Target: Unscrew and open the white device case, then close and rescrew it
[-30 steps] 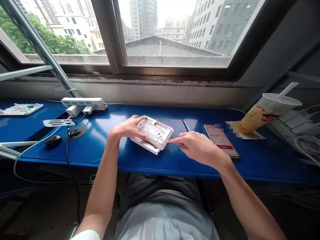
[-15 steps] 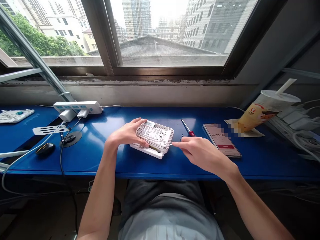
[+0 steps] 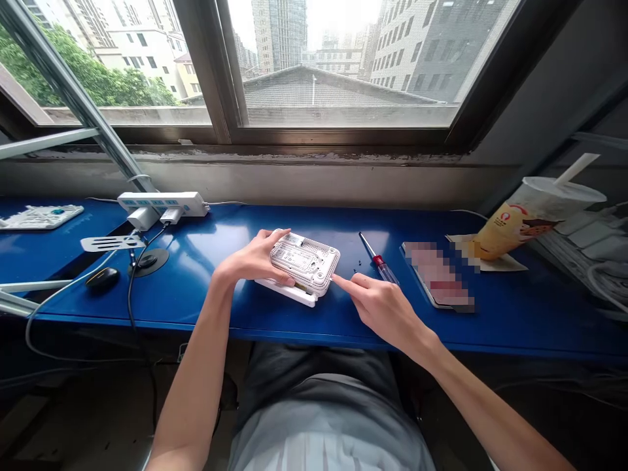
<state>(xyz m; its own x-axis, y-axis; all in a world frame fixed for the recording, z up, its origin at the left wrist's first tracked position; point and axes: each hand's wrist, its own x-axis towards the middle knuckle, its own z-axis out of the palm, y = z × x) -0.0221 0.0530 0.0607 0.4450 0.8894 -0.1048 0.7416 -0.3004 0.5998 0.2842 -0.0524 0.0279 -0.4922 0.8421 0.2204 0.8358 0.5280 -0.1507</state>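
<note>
A white plastic device point(image 3: 307, 261) with a perforated, labelled underside facing up lies tilted on the blue table, a white bar along its near edge. My left hand point(image 3: 258, 260) grips its left end, thumb on the near side and fingers at the far side. At its right edge is my right hand point(image 3: 375, 297), index finger stretched to the corner and the other fingers curled; what it holds there is too small to make out. A red-handled screwdriver point(image 3: 379, 260) lies just beyond my right hand, with small dark screws point(image 3: 360, 263) beside it.
To the right are a phone point(image 3: 434, 275) and a drink cup point(image 3: 515, 226) on a napkin. At the left stand a power strip point(image 3: 164, 204), a black mouse point(image 3: 103, 279) and cables. A window point(image 3: 314, 72) rises behind the blue table point(image 3: 294, 327).
The view has shifted slightly. My right hand has moved left and closer against the device's right edge, leaving more of the screwdriver handle visible. My left hand keeps its grip.
</note>
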